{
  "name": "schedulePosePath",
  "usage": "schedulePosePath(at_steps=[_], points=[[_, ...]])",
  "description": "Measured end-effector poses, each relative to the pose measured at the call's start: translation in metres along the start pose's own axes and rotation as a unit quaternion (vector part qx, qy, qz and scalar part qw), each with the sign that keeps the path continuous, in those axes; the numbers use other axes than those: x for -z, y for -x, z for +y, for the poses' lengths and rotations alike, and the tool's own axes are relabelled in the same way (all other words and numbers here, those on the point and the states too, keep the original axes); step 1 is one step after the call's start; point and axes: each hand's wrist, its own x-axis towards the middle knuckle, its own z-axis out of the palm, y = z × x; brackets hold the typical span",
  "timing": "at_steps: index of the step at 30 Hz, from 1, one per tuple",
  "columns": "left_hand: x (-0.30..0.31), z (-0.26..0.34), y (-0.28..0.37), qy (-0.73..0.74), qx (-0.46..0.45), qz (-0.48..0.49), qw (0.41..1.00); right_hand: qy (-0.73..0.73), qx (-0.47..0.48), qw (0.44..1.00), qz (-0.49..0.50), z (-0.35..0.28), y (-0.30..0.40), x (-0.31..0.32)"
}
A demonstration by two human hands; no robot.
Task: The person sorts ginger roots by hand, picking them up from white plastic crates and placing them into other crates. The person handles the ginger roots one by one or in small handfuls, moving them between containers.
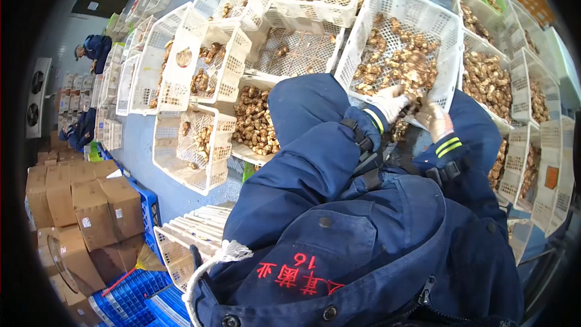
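Note:
My left hand (389, 103), in a whitish glove, is bent over the near rim of a white plastic crate (363, 54). Its fingers are closed on a small brown mushroom (412, 105). Facing it, my right hand (434, 120), also gloved, has its fingertips close to the same mushroom; blur hides whether they grip it. The crate is tilted towards me between my knees, with loose brown mushrooms (415, 61) heaped mainly in its right and near parts. More mushrooms (399, 131) show below the hands, partly in shadow.
Crates of mushrooms (485, 75) crowd my right side. On my left stand a fuller crate (255, 120) and a sparsely filled crate (194, 145). Cardboard boxes (109, 209), blue plastic pallets (136, 299) and a broom (147, 256) are farther left. Several people (97, 50) are in the background.

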Motion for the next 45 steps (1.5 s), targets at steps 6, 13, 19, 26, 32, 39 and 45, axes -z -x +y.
schedulePosePath(at_steps=[6,13,19,26,32,39,45], points=[[0.005,0.004,0.011,0.221,0.036,-0.037,0.974,0.143,0.075,0.986,-0.037,0.005,0.019,-0.03],[-0.001,0.008,0.01,0.232,0.018,-0.067,0.97,0.11,0.046,0.991,-0.054,-0.001,0.018,-0.025],[0.004,0.015,0.016,0.14,0.041,-0.031,0.989,0.126,-0.012,0.992,0.014,-0.002,0.015,-0.04],[0.024,-0.005,0.007,0.16,0.038,-0.113,0.98,0.257,0.14,0.956,-0.02,0.004,0.018,-0.033],[-0.001,0.009,0.014,0.126,-0.051,0.014,0.991,0.499,0.175,0.848,-0.024,0.01,0.0,-0.024],[0.002,0.013,0.013,0.096,-0.018,-0.024,0.995,0.391,0.182,0.901,-0.053,0.029,-0.021,-0.013],[0.005,0.01,0.009,0.175,-0.019,-0.075,0.982,0.384,0.205,0.899,-0.055,0.034,-0.027,-0.002]])
